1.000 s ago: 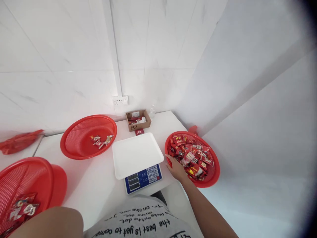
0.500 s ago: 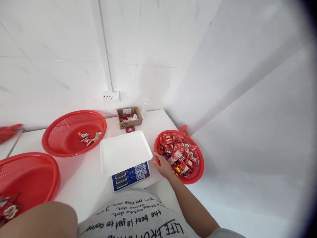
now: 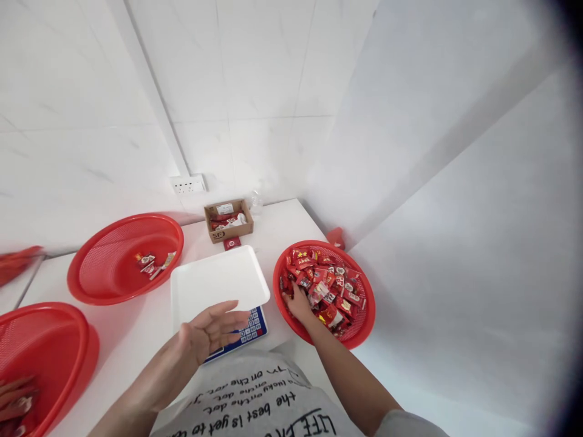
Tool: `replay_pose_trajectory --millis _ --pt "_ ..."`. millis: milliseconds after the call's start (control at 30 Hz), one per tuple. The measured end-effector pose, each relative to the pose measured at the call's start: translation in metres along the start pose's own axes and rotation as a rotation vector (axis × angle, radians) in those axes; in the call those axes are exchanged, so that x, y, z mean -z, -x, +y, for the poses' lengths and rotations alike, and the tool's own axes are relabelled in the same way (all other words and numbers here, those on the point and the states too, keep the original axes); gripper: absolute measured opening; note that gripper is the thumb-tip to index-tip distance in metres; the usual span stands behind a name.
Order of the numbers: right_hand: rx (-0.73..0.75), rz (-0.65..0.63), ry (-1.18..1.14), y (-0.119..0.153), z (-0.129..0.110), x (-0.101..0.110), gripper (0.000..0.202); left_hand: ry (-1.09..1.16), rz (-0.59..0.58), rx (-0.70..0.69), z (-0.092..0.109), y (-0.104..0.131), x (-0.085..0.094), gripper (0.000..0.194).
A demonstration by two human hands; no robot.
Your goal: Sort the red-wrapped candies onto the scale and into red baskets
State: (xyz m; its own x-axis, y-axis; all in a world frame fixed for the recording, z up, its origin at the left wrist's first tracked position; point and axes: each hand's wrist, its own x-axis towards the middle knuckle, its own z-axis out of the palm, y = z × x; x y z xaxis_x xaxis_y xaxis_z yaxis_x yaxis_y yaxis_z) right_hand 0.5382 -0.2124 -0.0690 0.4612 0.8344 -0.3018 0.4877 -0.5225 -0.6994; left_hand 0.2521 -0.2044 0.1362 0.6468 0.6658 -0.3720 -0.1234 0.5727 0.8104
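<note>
In 1 bskt (image 3: 371,308): R hand (image 3: 299,304), many pkts (image 3: 337,290)

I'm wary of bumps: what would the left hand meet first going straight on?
Probably the left rim of the packet-filled red basket, though depth is unclear; the white tray might come first.
</note>
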Motion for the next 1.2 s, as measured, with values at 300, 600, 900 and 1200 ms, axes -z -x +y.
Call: replay_pose_trajectory --millis 300,600,900,1200 --pt "-0.034 -0.035 0.201 -0.021 -0.001 -0.009 0.064 -0.116 0.128 0.215 -0.053 -0.022 0.013 0.057" --pt "-0.023 -0.116 -0.156 -0.001 0.002 -0.002 0.052 -0.277 0.122 0.183 -0.017 -0.027 0.009 0.057" --pt "-0.02 -0.151 -0.099 0.001 0.006 -0.001 0.03 -0.265 0.1 0.234 -0.028 -0.024 0.043 0.055" --pt "-0.11 -0.039 -0.206 0.012 0.008 0.005 0.02 -0.298 0.054 0.222 -0.027 -0.028 0.047 0.053"
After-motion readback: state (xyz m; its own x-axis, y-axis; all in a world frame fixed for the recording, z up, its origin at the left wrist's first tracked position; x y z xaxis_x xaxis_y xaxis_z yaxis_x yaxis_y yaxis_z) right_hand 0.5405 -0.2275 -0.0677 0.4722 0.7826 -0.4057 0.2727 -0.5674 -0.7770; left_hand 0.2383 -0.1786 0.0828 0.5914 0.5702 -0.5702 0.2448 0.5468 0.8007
